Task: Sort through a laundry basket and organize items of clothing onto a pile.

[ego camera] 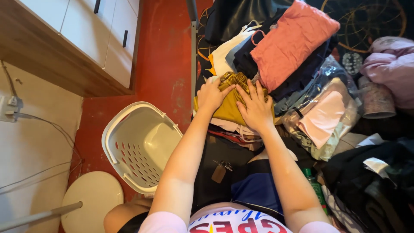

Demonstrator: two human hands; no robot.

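A clear plastic bag (321, 116) lies right of the hands, crinkled and shiny, with pale pink cloth folded inside; whatever else it holds is hard to make out. Just right of it stands a round container (376, 101) with a speckled pinkish pattern, its top hidden under lilac cloth (390, 64). A brown tag (219, 172) with a key ring lies on the dark bag near the person's lap. A green bottle (314, 183) pokes out beside the right forearm, mostly hidden.

Both hands rest on a mustard-yellow garment (230, 105) that tops a low stack at the near edge of the clothes heap, in the middle of the scene. The left hand (211, 95) lies on its left part, fingers curled and bunching the crumpled far edge. The right hand (256, 108) lies flat with fingers spread, palm down on the cloth; it pinches nothing.

Beyond the hands, a folded pink garment (291, 43) sits on dark blue folded pieces, with white cloth (226, 51) to the left. A white laundry basket (138, 144) stands on the red floor at the left, tipped toward the camera, its inside showing only slotted walls. A round white stand base (92, 200) lies near it, its pole cut off by the picture's edge.
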